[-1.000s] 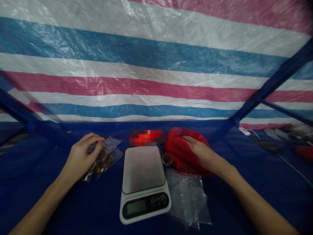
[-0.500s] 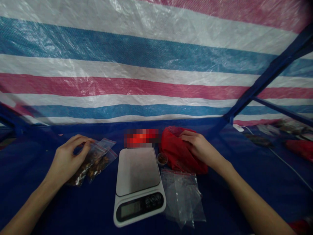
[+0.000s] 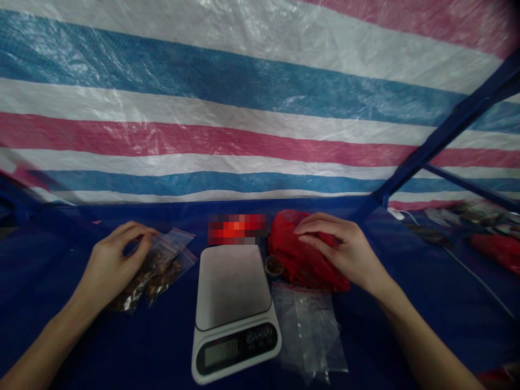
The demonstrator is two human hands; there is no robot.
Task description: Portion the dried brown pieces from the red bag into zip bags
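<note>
While left fingers [image 3: 128,232] and right fingers [image 3: 329,223] curl narrowly, grip unclear, a scale [image 3: 233,303] separates filled pouches [image 3: 162,271] from a red bag [image 3: 298,265].

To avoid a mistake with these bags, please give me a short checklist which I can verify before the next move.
1. Scale between the hands: ok.
2. Display readable: not ok, digits blurred.
3. Red bag open at top: ok.
4. Clear bags beside the scale: ok.
5. Left hand gripping the filled bags: cannot tell; it is at them.
6. Right hand holding something: cannot tell.
</note>
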